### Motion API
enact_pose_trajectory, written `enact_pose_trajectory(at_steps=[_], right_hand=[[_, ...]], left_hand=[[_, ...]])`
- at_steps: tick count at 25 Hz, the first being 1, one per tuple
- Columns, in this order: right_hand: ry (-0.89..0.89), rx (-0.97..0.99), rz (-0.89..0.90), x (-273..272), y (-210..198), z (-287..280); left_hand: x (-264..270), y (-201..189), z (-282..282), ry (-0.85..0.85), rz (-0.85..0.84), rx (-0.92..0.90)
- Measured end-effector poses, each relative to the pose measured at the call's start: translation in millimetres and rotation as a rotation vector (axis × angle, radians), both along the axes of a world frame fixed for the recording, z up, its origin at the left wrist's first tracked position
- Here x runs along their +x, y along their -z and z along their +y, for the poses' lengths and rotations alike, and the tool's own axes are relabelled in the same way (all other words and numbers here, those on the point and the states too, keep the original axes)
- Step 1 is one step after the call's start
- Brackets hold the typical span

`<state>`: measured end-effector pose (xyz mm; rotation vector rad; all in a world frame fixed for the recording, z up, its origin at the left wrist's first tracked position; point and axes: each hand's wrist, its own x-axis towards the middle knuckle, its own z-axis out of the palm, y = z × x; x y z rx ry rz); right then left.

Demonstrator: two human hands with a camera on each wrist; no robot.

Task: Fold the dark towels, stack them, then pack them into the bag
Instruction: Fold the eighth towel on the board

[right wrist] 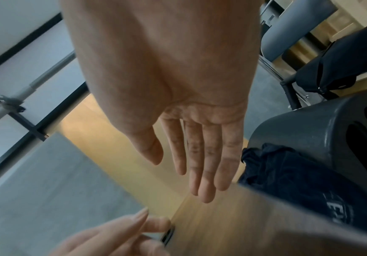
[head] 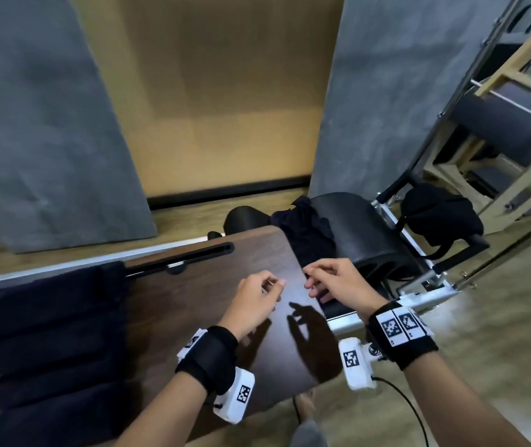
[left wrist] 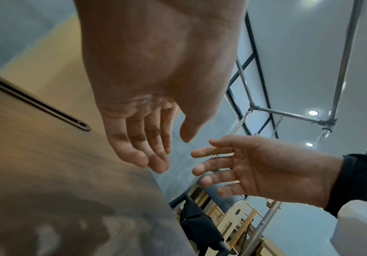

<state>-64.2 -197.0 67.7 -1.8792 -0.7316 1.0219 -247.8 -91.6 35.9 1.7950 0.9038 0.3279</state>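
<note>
A stack of folded dark towels (head: 48,333) lies on the left part of the brown wooden table (head: 199,285). A crumpled dark towel (head: 309,233) hangs just past the table's far right edge, against a black curved pad; it shows too in the right wrist view (right wrist: 298,176). A black bag (head: 438,214) hangs on a frame at the right. My left hand (head: 257,298) and right hand (head: 332,279) hover side by side above the table's right edge, fingers relaxed and holding nothing. In the wrist views both the left hand (left wrist: 154,152) and the right hand (right wrist: 191,166) have straight, empty fingers.
The black curved pad (head: 370,233) sits on a metal frame (head: 419,250) right of the table. Wooden exercise equipment (head: 499,130) stands at the far right. Grey wall panels and a tan wall are behind. A cable (head: 409,411) trails from my right wrist.
</note>
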Motion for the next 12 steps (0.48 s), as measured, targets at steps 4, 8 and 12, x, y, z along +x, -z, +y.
enact_pose_trajectory(at_steps=[4,8,12], right_hand=[[0.058,-0.094,0.004,122,40,37],[0.067,-0.284,-0.026,210,101,75],[-0.083,-0.415,-0.092,267,155,118]], left_hand=[[98,5,26,-0.07,0.033,-0.067],[180,18,52,-0.175,0.058,-0.162],[243,40,77,-0.274,0.097,-0.271]])
